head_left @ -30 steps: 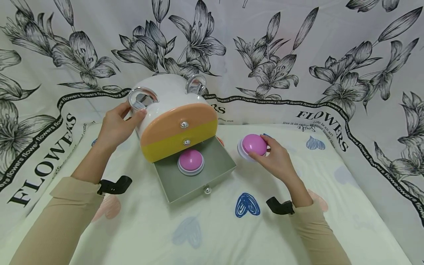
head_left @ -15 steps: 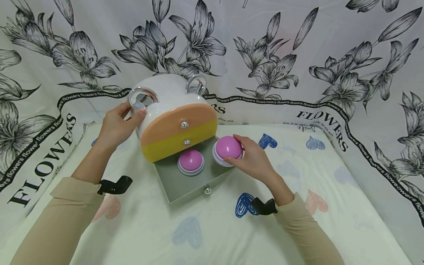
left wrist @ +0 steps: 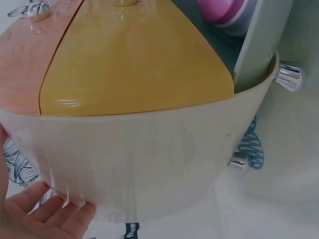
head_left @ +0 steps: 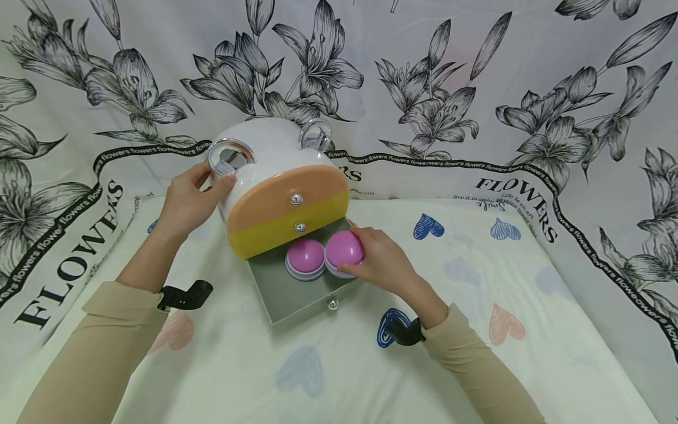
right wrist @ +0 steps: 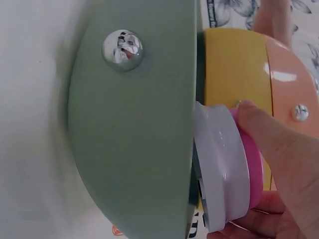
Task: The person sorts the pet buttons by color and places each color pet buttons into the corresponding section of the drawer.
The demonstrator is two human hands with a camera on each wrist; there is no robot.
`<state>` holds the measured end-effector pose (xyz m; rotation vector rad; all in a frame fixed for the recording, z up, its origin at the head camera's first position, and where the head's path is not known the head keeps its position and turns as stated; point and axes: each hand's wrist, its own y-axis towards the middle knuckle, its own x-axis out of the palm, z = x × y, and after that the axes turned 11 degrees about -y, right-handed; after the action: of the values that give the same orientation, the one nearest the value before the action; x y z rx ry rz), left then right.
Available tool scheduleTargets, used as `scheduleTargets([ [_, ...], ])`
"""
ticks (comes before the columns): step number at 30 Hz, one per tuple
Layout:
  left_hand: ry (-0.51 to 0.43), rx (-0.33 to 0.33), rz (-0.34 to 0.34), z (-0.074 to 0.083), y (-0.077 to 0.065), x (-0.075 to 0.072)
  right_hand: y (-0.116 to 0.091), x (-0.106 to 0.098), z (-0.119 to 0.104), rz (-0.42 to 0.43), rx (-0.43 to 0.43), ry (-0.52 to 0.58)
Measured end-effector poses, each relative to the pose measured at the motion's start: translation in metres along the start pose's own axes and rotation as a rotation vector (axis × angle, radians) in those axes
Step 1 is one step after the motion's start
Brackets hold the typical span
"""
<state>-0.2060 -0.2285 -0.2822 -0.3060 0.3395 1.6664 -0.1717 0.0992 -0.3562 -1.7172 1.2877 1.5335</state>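
A rounded white drawer box [head_left: 270, 141] with orange and yellow drawer fronts stands in the head view. Its lowest drawer, grey-green [head_left: 286, 300], is pulled out. My left hand [head_left: 190, 197] rests against the box's left side by a silver ear-like ring [head_left: 230, 156]; in the left wrist view its straight fingers touch the white shell. With thumb and fingers, my right hand [head_left: 389, 262] holds a pink-domed round button [head_left: 343, 250] with a white base over the drawer's right part. A second such button [head_left: 305, 257] sits inside, just to its left.
Behind the box hangs a flower-printed cloth [head_left: 424, 88]. The bed-like surface is covered by a pale sheet [head_left: 238, 365] with printed hearts. A silver knob [head_left: 332, 303] juts from the drawer front.
My right hand has brought its pink-domed button leftward from the sheet, over the drawer's right wall, to beside the other one. The left hand keeps its place on the box.
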Motion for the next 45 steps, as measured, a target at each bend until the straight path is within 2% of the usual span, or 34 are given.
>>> scheduleTargets([
  [8,0.008,-0.006,0.001,0.000,0.000,0.000,0.003,0.009,-0.003,-0.039,0.004,-0.049],
  [18,0.002,-0.004,0.004,-0.001,0.001,0.000,0.006,0.015,-0.006,-0.039,-0.045,-0.174],
  [26,0.007,-0.014,0.006,0.000,0.001,0.000,0.007,0.018,-0.009,-0.039,-0.073,-0.198],
  [45,0.007,-0.008,0.006,0.001,0.000,0.001,0.016,0.027,-0.007,-0.139,-0.089,-0.074],
])
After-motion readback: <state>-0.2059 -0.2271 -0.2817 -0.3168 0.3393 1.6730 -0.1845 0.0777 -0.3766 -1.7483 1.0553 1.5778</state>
